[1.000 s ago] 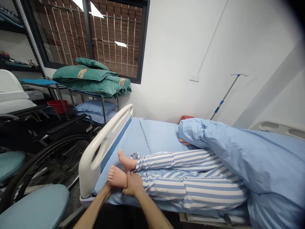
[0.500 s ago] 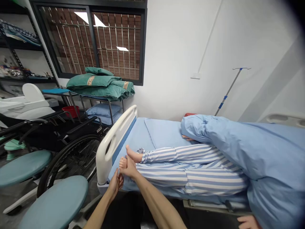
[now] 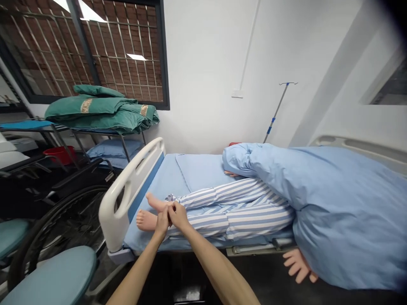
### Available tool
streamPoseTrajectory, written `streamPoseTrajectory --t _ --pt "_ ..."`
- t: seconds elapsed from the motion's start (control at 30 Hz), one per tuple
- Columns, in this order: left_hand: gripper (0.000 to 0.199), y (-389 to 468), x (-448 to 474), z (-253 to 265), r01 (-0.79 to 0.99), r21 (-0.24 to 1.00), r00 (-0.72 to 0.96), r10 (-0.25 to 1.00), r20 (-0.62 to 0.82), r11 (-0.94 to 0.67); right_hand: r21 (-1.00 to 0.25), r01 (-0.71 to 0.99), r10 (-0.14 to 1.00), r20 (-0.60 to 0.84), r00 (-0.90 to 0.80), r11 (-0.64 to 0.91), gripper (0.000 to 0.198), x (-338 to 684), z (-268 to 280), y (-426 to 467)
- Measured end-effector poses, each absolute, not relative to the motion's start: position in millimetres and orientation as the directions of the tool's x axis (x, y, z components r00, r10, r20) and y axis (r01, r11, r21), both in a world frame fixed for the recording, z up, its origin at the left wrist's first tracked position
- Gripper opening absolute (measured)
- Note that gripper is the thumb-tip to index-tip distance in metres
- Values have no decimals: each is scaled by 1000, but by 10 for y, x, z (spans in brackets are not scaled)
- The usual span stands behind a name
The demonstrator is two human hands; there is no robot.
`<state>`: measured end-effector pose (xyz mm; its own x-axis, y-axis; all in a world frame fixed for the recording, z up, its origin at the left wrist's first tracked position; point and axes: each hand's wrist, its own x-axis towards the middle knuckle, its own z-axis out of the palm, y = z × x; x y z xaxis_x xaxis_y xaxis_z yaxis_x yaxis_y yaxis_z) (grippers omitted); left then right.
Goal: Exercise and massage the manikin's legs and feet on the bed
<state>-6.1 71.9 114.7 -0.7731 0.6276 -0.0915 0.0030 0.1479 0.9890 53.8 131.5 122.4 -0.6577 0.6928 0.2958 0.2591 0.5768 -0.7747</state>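
A figure that looks like a care manikin lies on the bed in blue-and-white striped trousers (image 3: 257, 224). Its near bare foot (image 3: 146, 220) and far bare foot (image 3: 155, 203) point toward the white footboard (image 3: 110, 212). At the near ankle my left hand (image 3: 162, 222) is closed, its fingers curled around the trouser cuff. Just beside it, my right hand (image 3: 178, 216) pinches the same cuff, thumb and fingers together. Both hands nearly touch and partly hide the ankle and the hem. A blue quilt (image 3: 333, 199) covers the figure's upper part.
The manikin's hand (image 3: 299, 265) hangs out at the bed's near side. Left of the bed stand a wheelchair (image 3: 63, 212) and a teal stool (image 3: 60, 275). Folded green bedding (image 3: 101, 112) lies on a rack under the window. An IV pole (image 3: 276, 114) rises behind the bed.
Both my hands have moved from the near foot's toes up to its ankle and come together at the trouser cuff. My view has turned to the right.
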Motion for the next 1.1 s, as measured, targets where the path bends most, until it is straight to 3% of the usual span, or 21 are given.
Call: streamPoseTrajectory --t 0.1,0.23,0.3,0.4,0.6,0.77,0.87,1.1 --pt "32 943 37 1013 234 917 -715 696 -62 323 -760 379 785 265 -561 527 23 917 1002 1555" --pt "32 1044 67 804 597 545 -711 703 20 589 -741 444 800 207 -563 503 24 1232 793 1746" --pt "37 1058 57 723 683 344 -701 710 65 644 -729 460 791 181 -584 507 26 1228 776 1779" --pt "38 1070 29 658 738 222 -664 745 67 638 -706 438 748 196 -634 557 30 1044 862 1752" --pt "32 1074 -13 606 700 180 -702 713 -10 691 -650 366 660 284 -696 666 29 626 1015 1660" --pt "36 1106 32 548 698 183 -714 693 97 693 -677 499 808 252 -533 540 32 608 773 1815" --pt "38 1131 61 531 677 176 -734 671 104 714 -648 569 840 220 -496 506 30 629 614 1858" --pt "31 1138 -37 745 602 370 -753 657 -29 707 -534 660 822 127 -555 528 28 616 653 1738"
